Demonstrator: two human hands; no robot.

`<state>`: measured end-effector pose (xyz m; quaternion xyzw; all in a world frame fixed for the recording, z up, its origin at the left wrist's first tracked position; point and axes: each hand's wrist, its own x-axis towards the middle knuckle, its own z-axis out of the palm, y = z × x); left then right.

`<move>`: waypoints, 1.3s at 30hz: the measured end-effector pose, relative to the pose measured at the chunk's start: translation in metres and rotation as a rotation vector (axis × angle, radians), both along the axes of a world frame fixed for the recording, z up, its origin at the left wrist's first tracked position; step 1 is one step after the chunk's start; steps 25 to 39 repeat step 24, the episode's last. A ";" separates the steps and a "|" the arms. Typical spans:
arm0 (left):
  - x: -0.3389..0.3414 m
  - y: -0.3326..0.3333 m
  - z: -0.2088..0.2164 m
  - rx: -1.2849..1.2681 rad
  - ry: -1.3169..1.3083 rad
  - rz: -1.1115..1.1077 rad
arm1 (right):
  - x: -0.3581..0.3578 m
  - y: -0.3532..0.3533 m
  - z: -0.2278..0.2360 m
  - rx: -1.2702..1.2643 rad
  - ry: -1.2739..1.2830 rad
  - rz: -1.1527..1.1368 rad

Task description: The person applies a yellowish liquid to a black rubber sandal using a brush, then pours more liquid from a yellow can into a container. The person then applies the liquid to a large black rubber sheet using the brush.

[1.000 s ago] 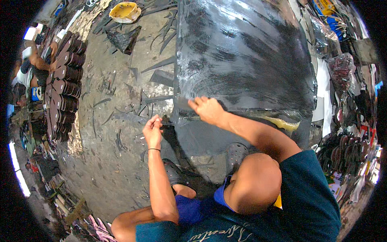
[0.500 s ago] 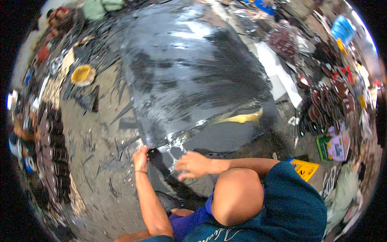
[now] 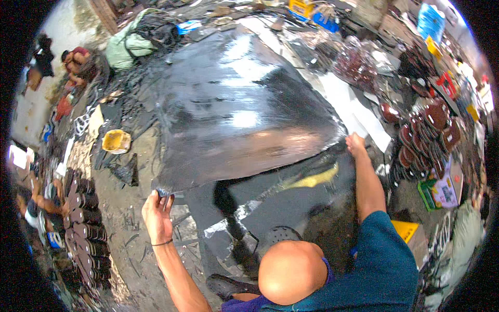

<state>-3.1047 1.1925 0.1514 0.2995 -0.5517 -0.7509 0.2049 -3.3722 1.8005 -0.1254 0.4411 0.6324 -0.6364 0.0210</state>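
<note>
A large, glossy black sheet (image 3: 208, 119) stretches out before me, its shiny face streaked and reflecting light. Its near left corner is pinched in the fingers of my left hand (image 3: 159, 221). At the near right corner, my right hand (image 3: 356, 145) grips the sheet's edge with closed fingers. The near edge is raised between both hands. Below it lies a dark surface (image 3: 275, 208) with a yellow patch (image 3: 317, 178) and whitish shiny smears.
A tub with yellow contents (image 3: 116, 141) sits on the littered floor to the left. Stacked dark brown soles (image 3: 88, 229) stand beyond it. At right are a white strip (image 3: 348, 106), a pile of brown soles (image 3: 423, 132) and a green-and-purple box (image 3: 439, 192). Other people sit far left.
My right hand has moved from near the middle to the sheet's right corner and gripped it. My left hand has shifted left with its corner. The near edge now shows as one raised, smooth curve.
</note>
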 end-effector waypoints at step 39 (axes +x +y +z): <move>-0.025 -0.079 0.556 -0.723 -0.029 0.352 | -0.237 -0.185 0.837 -0.009 0.755 0.823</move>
